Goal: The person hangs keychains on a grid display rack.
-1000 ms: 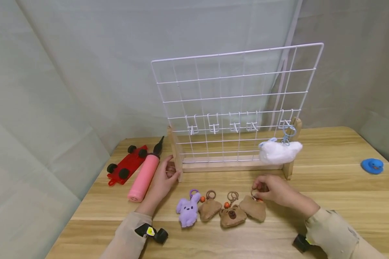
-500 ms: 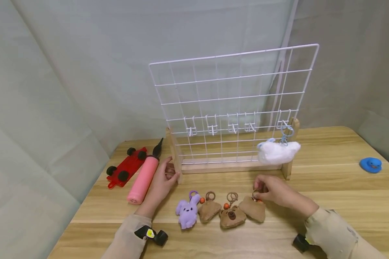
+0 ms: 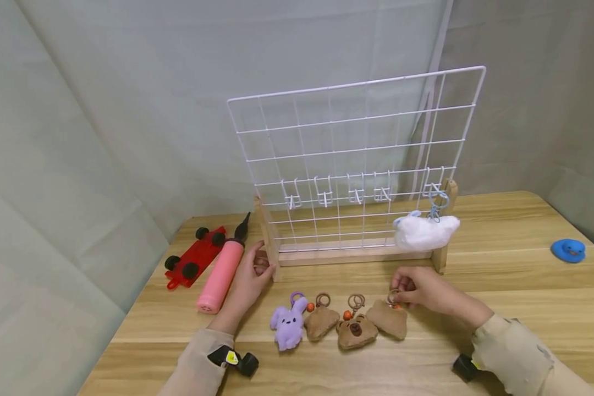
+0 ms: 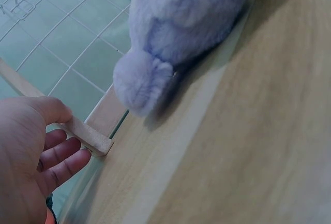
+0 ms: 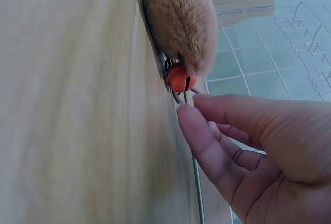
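In the head view, my right hand (image 3: 425, 289) pinches the metal ring of the rightmost brown plush keychain (image 3: 388, 320), whose body lies on the table. The right wrist view has thumb and forefinger at the ring, beside an orange bell (image 5: 181, 77). My left hand (image 3: 249, 278) grips the left wooden end (image 3: 267, 236) of a white wire-grid rack (image 3: 336, 148), thumb in front and fingers behind. Between the hands lie a purple plush bunny (image 3: 289, 327), a brown plush keychain (image 3: 322, 322) and a bear-faced one (image 3: 356, 331).
Several white hooks (image 3: 325, 198) sit along the grid. A white plush keychain (image 3: 425, 231) hangs from the rightmost one. Left of the rack lie a pink hand pump (image 3: 221, 278) and a red toy car (image 3: 198, 257) with its wheels up. A blue rubber duck (image 3: 568, 250) stands far right.
My right hand has shifted slightly to the right, and the pinched ring moved with it. The left hand stays at the rack's end. The head view has shifted a little.
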The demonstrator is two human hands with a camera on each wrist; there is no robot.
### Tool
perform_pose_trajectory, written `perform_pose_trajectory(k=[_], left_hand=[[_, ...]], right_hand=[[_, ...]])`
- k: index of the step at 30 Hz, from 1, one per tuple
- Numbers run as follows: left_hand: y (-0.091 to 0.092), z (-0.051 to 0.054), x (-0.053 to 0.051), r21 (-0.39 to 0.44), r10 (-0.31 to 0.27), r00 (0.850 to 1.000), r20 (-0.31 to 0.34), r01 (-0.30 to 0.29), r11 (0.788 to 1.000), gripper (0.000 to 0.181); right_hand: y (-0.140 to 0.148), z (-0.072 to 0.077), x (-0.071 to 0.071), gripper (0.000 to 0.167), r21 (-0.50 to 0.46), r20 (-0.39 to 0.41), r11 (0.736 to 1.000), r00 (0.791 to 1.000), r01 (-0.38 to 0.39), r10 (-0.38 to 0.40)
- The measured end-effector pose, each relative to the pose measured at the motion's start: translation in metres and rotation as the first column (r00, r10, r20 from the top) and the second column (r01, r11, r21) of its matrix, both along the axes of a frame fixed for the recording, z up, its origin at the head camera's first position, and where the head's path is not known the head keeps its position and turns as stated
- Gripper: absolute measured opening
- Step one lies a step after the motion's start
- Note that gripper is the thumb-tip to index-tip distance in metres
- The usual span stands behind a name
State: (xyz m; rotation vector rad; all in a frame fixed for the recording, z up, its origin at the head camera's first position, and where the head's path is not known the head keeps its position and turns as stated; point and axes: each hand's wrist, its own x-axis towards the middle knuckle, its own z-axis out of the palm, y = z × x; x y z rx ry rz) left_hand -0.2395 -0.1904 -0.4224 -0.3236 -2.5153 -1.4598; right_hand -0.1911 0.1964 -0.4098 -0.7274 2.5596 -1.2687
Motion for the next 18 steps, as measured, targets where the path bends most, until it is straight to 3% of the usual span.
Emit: perform_pose_trajectory(k=[10, 18], left_hand=[[0.001, 0.0, 0.0, 0.005, 0.006, 1.0, 0.003, -0.006, 1.0, 0.065], [0.005, 0.01, 0.006, -0.011, 0.025, 0.999, 0.025, -0.025, 1.0, 0.062]], right_hand=[[0.003, 0.006, 0.0, 0.009, -0.041, 0.033, 0.999, 0.999, -0.022, 0.023], [0.002, 0.013, 0.001, 0.008, -0.066, 0.035, 0.998, 0.999, -0.012, 0.014]])
